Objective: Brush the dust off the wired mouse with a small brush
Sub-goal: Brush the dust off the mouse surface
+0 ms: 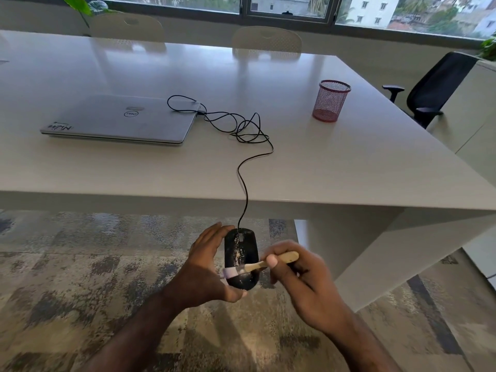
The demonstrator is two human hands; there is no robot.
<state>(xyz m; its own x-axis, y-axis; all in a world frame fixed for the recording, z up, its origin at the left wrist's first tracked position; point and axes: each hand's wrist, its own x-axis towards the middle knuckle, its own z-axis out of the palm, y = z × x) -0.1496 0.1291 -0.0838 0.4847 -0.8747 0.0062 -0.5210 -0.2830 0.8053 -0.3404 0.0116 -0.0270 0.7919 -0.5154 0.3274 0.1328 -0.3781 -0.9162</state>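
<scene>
A: What is the mouse (241,257) like?

B: It is black, smooth and rounded like an egg. Pale dust lies in a speckled line down its top. A thin black cord (243,181) runs up from it in loops to the flat grey laptop (120,119), which is closed.

A: Where is the mouse?

B: Low in the middle of the frame, in the air over the blotchy grey carpet (67,264), just below the edge of the white, shiny counter (349,157). The left hand (206,267) holds it from the left side, fingers curved round it and thumb under its near end.

A: And the other hands?

B: The right hand (303,277) pinches a small brush (263,264) with a light wooden handle. Its pale bristles touch the near part of the mouse.

A: Anything else?

B: A round pink mesh cup (331,102) stands on the right side of the counter.
</scene>
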